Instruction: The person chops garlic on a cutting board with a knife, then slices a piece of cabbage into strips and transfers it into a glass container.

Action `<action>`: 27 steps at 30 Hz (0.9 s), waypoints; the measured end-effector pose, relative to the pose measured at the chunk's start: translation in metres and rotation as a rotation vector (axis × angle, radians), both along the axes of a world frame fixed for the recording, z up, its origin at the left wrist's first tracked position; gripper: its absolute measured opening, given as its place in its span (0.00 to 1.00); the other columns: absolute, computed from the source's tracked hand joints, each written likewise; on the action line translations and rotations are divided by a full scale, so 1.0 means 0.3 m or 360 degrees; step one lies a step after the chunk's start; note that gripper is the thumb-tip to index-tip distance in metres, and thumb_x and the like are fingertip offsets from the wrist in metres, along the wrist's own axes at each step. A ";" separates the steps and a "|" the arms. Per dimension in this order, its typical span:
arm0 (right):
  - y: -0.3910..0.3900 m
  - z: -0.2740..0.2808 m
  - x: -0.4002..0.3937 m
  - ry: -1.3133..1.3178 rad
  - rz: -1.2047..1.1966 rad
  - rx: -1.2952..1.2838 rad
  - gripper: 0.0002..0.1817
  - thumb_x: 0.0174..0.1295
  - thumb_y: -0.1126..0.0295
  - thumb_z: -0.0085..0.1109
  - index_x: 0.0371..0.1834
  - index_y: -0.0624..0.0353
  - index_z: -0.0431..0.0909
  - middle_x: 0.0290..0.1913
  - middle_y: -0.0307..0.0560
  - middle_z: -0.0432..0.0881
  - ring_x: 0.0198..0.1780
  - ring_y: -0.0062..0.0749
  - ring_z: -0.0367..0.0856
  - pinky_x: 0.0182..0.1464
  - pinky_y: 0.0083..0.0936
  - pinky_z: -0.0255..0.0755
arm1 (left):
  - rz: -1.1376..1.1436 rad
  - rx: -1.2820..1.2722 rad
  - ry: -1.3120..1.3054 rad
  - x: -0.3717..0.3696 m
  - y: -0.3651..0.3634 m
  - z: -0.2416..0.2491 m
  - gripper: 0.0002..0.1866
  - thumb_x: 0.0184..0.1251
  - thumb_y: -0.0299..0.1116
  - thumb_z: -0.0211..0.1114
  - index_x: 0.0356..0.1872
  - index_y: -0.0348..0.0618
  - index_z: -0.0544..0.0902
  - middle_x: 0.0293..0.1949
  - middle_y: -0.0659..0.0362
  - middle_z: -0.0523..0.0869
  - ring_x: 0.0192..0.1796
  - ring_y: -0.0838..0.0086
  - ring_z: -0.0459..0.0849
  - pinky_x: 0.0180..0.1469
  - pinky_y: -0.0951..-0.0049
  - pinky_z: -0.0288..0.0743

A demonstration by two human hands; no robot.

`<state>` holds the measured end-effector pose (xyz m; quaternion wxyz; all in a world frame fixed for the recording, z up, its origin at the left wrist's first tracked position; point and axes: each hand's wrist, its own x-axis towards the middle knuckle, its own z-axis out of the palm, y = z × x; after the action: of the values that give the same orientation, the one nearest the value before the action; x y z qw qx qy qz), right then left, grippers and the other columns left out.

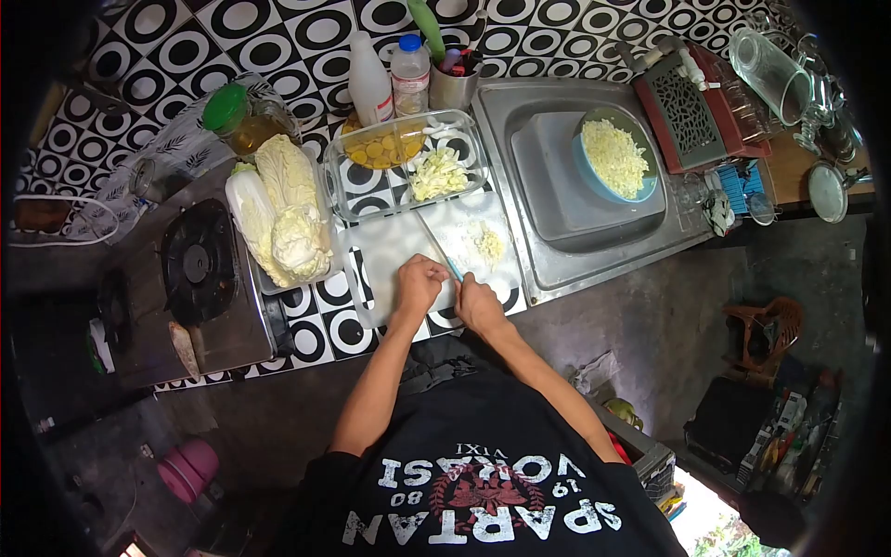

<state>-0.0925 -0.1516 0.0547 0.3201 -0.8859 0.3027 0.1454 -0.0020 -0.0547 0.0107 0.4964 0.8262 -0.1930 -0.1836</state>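
My right hand (477,303) is wrapped round the blue handle of a knife (436,239), whose blade points away from me over the translucent cutting board (390,251). Close beside it, my left hand (421,281) is closed with fingers bent near the handle; what they hold, if anything, is hidden. A small heap of finely chopped pale vegetable (488,246) lies on the board to the right of the blade. Behind the board, a rectangular glass dish (348,200) contains pale yellow cut pieces (439,174) at its right side.
Left of the board, napa cabbages (283,213) fill a container beside the stove (198,263). On the right, a blue bowl of chopped vegetable (613,160) stands on an upturned grey tub (548,176) in the sink (506,121). Bottles (410,79) line the tiled wall.
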 end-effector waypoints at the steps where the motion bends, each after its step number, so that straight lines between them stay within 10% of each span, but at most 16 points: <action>1: -0.001 0.003 -0.007 -0.0005 0.0004 0.0012 0.18 0.68 0.59 0.42 0.35 0.68 0.68 0.29 0.73 0.78 0.35 0.68 0.78 0.39 0.55 0.72 | -0.0006 -0.0016 0.0015 -0.001 0.001 -0.001 0.04 0.44 0.22 0.71 0.23 0.41 0.86 0.27 0.53 0.81 0.27 0.65 0.81 0.32 0.69 0.74; 27: 0.024 -0.026 -0.043 -0.0006 -0.0024 -0.0008 0.17 0.68 0.60 0.42 0.36 0.68 0.67 0.27 0.73 0.77 0.34 0.70 0.77 0.39 0.55 0.71 | -0.0151 0.0017 0.0010 0.014 0.015 -0.012 0.03 0.47 0.23 0.66 0.24 0.39 0.86 0.28 0.53 0.82 0.28 0.64 0.84 0.33 0.70 0.77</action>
<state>-0.1055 -0.1443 0.0468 0.3194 -0.8847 0.3091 0.1407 0.0023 -0.0503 0.0070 0.4833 0.8183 -0.2293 -0.2103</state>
